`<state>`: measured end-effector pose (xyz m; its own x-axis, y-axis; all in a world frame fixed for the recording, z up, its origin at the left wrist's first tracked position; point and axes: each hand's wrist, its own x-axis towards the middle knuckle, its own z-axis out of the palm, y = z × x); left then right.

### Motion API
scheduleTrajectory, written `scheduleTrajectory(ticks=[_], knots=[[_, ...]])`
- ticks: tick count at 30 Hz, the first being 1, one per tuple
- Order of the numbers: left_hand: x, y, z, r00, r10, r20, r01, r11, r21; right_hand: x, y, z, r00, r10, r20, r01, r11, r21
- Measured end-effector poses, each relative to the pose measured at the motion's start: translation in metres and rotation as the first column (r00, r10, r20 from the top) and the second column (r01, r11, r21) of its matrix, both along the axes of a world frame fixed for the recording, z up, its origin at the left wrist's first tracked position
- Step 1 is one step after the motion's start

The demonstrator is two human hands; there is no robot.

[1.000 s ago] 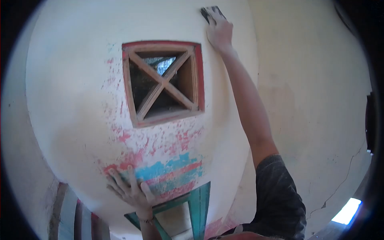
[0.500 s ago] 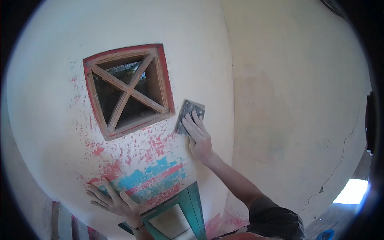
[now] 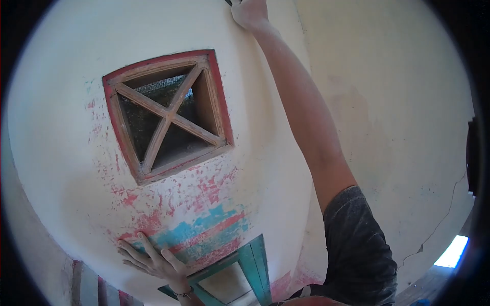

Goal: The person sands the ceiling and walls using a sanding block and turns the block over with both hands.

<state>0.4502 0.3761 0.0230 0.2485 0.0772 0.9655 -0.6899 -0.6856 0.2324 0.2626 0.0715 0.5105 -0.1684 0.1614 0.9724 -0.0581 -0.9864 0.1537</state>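
My right hand (image 3: 250, 14) is high on the wall at the top edge of the view, the arm stretched up. It is closed on a sheet of dark grey sandpaper (image 3: 229, 2), of which only a dark corner shows; the rest is out of frame. My left hand (image 3: 155, 261) lies with fingers spread against the pale wall (image 3: 265, 194), low on the left, beside patches of red and blue paint (image 3: 196, 230). A bracelet circles that wrist. Nothing is in the left hand.
A window (image 3: 171, 115) with a wooden cross and red-edged frame is set in the wall between my hands. Below stands a green wooden frame (image 3: 260, 265). A second wall (image 3: 388, 127) with a crack meets this one at a corner on the right.
My right hand has moved from beside the window's lower right corner up to the top edge of the view with the sandpaper. My left hand stays on the wall; the view has shifted slightly.
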Motion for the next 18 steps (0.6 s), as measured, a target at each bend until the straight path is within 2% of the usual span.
scheduleTrajectory(ticks=[2,5,9,11,14,16,18], knots=[[0.001,0.0,-0.001,1.0,0.017,-0.001,-0.017,1.0,0.009,-0.003,0.004,-0.04,0.999,-0.04,-0.025,0.04,0.999,-0.017],[-0.005,-0.003,0.002,1.0,0.008,-0.01,-0.008,1.0,-0.001,0.002,-0.003,-0.166,0.993,-0.091,-0.071,0.081,0.989,-0.127],[-0.007,-0.006,0.003,1.0,-0.015,-0.008,0.015,1.0,-0.024,-0.01,0.021,-0.359,0.98,-0.081,-0.184,0.097,0.992,0.081],[-0.008,-0.007,0.003,1.0,-0.006,-0.013,0.006,1.0,-0.029,-0.008,0.024,-0.409,0.979,-0.07,-0.194,0.094,0.988,0.12],[-0.007,-0.011,0.002,1.0,-0.006,0.01,0.006,0.999,-0.038,-0.005,0.025,-0.421,0.982,-0.081,-0.171,0.1,0.989,0.106],[-0.007,-0.011,0.003,1.0,-0.003,0.002,0.003,1.0,-0.023,-0.003,0.014,-0.366,0.984,-0.097,-0.147,0.107,0.992,0.062],[-0.009,-0.009,0.0,1.0,0.003,-0.004,-0.003,1.0,-0.015,0.001,-0.004,-0.286,0.994,-0.095,-0.045,0.096,0.995,0.005]])
